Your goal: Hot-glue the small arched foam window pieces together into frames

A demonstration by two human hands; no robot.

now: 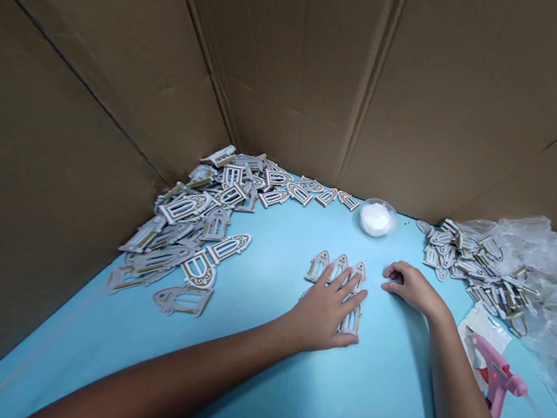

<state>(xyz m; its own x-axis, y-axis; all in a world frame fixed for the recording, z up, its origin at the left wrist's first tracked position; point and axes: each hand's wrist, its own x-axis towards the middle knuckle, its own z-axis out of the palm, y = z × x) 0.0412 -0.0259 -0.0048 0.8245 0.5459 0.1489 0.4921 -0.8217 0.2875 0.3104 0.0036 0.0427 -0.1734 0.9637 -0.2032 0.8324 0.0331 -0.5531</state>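
My left hand (330, 309) lies flat with its fingers spread over several small arch-shaped window pieces (319, 266) laid out in rows on the blue table. It covers part of them. To the right, my right hand (408, 284) hovers near the table with its fingers curled and the thumb and index finger slightly apart; nothing shows between them. A round clear dish (376, 219) holding white material stands behind the hands. On the right, a pink glue gun (495, 375) rests over a white packet (483, 330).
A large heap of white-and-gold window pieces (182, 208) fills the back left. Another pile of smaller pieces (469, 257) lies at the right, beside crumpled clear plastic bags (551, 287). Cardboard walls (304, 71) stand behind the blue table (259, 381).
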